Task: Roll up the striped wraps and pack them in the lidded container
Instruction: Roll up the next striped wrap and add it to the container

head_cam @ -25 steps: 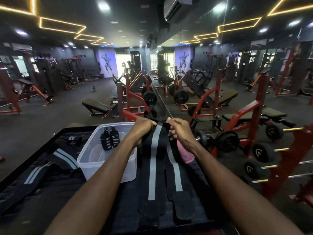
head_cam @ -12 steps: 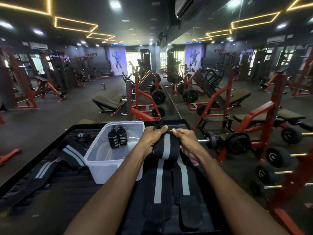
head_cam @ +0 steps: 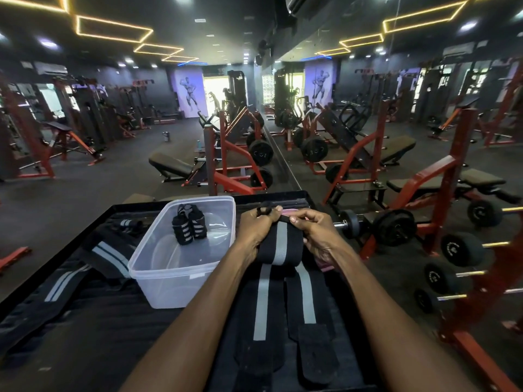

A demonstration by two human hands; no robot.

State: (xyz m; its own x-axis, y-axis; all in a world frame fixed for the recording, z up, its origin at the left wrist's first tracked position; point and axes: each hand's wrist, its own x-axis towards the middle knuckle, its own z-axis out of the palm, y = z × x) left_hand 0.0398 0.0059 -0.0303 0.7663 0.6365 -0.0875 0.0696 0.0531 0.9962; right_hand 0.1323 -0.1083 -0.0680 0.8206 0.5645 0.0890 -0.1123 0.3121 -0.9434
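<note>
A black wrap with a grey stripe (head_cam: 278,244) lies lengthwise on the black table (head_cam: 93,343), its far end partly rolled. My left hand (head_cam: 259,224) grips the roll's left side, and my right hand (head_cam: 317,230) pinches its right side. The loose tail of the wrap (head_cam: 261,301) runs toward me. A second striped wrap (head_cam: 307,295) lies flat beside it on the right. The clear plastic container (head_cam: 181,274) stands open to the left of my hands, holding two rolled striped wraps (head_cam: 188,226). No lid can be made out.
More striped wraps (head_cam: 109,256) lie spread over the table's left half. Something pink (head_cam: 325,264) shows under my right hand. Beyond the table's right edge stands a red rack of dumbbells (head_cam: 458,250); gym benches and a wall mirror lie ahead.
Both hands have come down and nearer to me, turning the wrap's far end over into a thicker roll. The container and other wraps have not moved.
</note>
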